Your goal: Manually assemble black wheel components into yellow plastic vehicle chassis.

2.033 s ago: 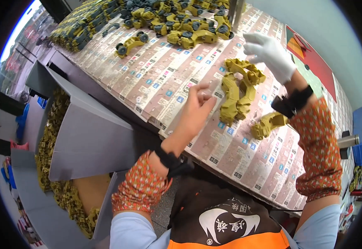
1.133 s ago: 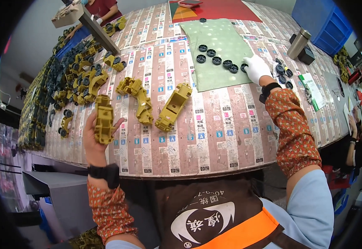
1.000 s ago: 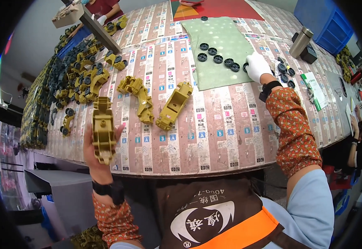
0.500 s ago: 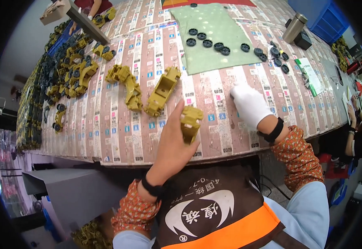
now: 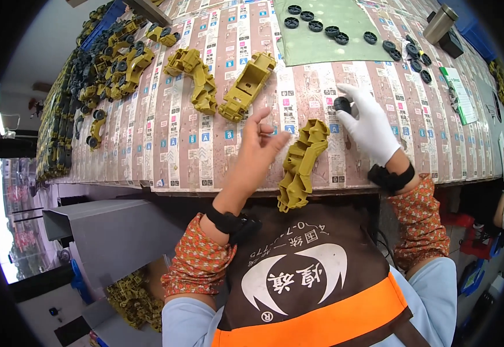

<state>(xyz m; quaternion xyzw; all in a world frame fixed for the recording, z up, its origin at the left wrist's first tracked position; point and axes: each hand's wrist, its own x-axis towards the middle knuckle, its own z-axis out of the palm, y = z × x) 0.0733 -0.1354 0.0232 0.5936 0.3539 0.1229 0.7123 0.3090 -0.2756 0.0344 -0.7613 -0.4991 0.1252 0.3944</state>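
Observation:
My right hand (image 5: 370, 124), in a white glove, pinches a small black wheel (image 5: 341, 104) between thumb and fingers just above the table. My bare left hand (image 5: 256, 151) has its fingers apart and holds nothing. Beside its thumb, an olive-yellow plastic toy vehicle frame (image 5: 303, 165) lies slantwise at the table's near edge, its lower end over the edge. Farther off lie a second olive-yellow piece with an open box-like bed (image 5: 248, 87) and a curved olive-yellow piece (image 5: 197, 78).
Several black wheels (image 5: 332, 31) lie on a green sheet (image 5: 298, 52) and to its right. Assembled yellow and black toy vehicles (image 5: 119, 69) are heaped at the left. A steel flask (image 5: 440, 24) and a white and green paper (image 5: 460, 97) are at the right.
My left hand has let go of the yellow frame, which now lies at the table edge to its right. My right hand's fingers have turned, showing the black wheel. The view has shifted downward.

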